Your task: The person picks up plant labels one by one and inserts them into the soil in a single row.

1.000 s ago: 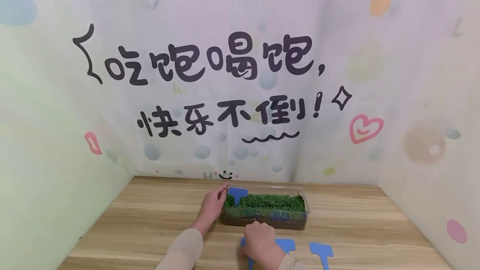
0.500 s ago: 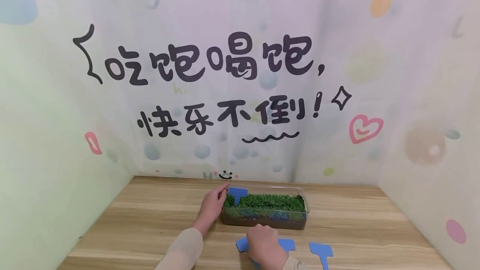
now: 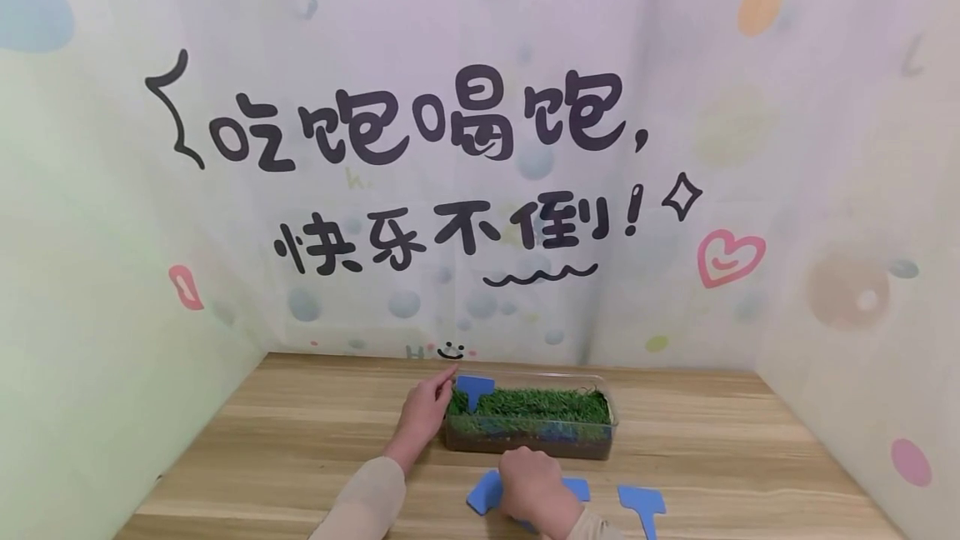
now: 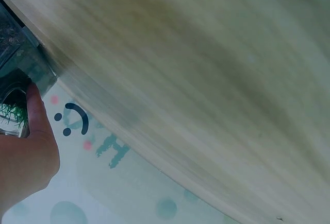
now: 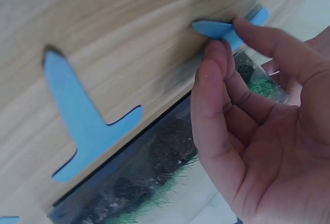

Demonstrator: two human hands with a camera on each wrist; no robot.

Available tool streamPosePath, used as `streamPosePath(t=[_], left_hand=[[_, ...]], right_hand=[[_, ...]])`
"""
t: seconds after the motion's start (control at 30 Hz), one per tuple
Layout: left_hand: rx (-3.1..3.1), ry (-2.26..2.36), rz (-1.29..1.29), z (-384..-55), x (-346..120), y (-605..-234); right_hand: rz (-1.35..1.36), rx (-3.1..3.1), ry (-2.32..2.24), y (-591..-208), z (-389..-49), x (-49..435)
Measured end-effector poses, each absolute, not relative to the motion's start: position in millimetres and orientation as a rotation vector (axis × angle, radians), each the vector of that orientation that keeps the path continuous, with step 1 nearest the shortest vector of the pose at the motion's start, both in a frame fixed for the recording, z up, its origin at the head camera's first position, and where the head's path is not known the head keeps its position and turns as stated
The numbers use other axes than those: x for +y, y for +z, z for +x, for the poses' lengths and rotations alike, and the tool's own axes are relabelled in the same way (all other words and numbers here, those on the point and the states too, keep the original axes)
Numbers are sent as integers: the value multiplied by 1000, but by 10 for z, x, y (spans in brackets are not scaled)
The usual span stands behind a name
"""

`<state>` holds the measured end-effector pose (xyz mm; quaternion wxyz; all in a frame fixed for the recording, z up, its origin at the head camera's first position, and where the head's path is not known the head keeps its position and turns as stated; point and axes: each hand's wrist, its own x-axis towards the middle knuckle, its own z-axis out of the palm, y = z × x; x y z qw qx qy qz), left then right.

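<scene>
I judge this step to be picking up: I have the right hand (image 3: 534, 482) pinching a flat blue T-shaped tag (image 3: 486, 492) at the worktop (image 3: 300, 440), before a clear rectangular box (image 3: 528, 443) of soil and green grass. The left hand (image 3: 426, 411), finger straight, rests against it. Next calls for a steady, clean lift.

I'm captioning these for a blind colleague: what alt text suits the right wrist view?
A person's right hand pinches a blue T-shaped marker over a wood-grain table. A second blue marker lies on it, near a clear box of dark soil and green grass.
</scene>
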<state>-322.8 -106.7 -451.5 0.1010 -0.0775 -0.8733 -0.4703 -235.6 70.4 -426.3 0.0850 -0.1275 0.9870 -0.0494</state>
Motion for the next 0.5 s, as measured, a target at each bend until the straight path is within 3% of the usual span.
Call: streamPosePath(t=[0.23,0.5], left_hand=[[-2583,-1387,-231,-3234,-1060,-4534],[-2554,-1390,-244,-3234,-1071,-4526]], right_hand=[[-369,2781,-400,-4403,-2537,827],[-523,2446,-864,-5220,-3205,1232]])
